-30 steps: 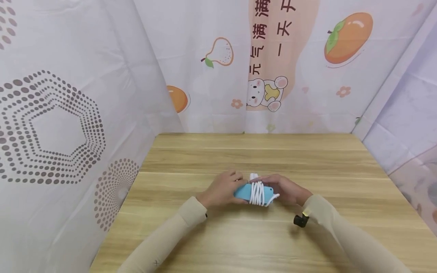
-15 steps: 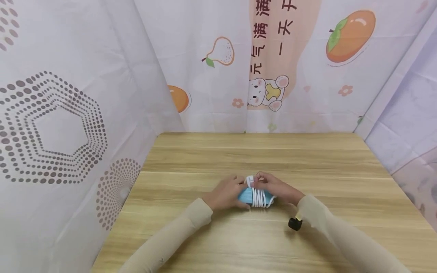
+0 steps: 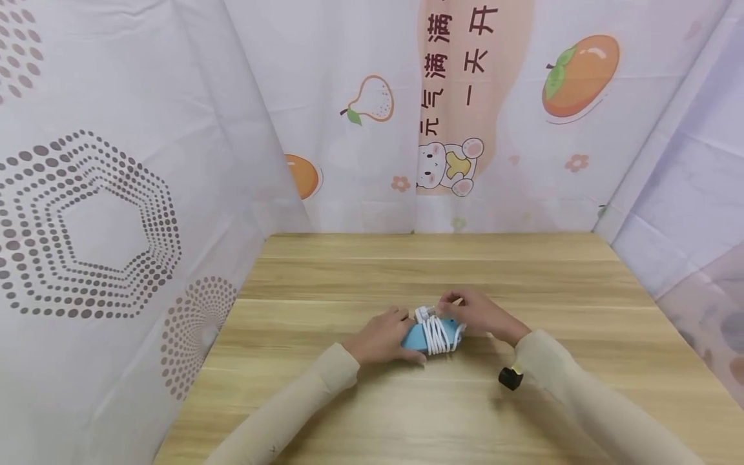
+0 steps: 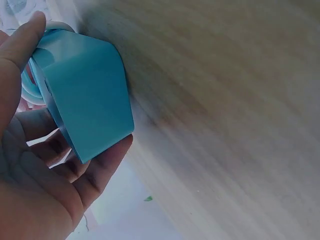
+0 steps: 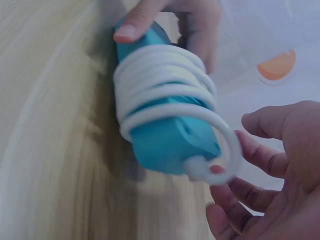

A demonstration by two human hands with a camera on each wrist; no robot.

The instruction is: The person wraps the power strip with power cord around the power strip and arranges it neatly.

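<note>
A blue power strip [image 3: 414, 337] with its white cord [image 3: 437, 334] wound round its middle is in front of me on the wooden table. A white plug [image 3: 422, 314] sticks out at its far side. My left hand [image 3: 380, 337] grips the strip's left end, thumb on the near side, fingers round the back, as the left wrist view also shows. My right hand [image 3: 479, 315] is at the strip's right end, fingertips close to the plug's pins. In the right wrist view its fingers [image 5: 257, 195] are loosely bent beside the cord's loop, thumb apart; the plug is hidden there.
The wooden table [image 3: 349, 265] reaches back to a printed curtain [image 3: 325, 97]. Another patterned curtain [image 3: 110, 226] hangs along the left edge. A small black device [image 3: 510, 378] sits under the right wrist.
My right fingers have moved from the strip's top to the plug and then slightly right of it. The plug has turned, its pins now pointing right. The left hand keeps its grip.
</note>
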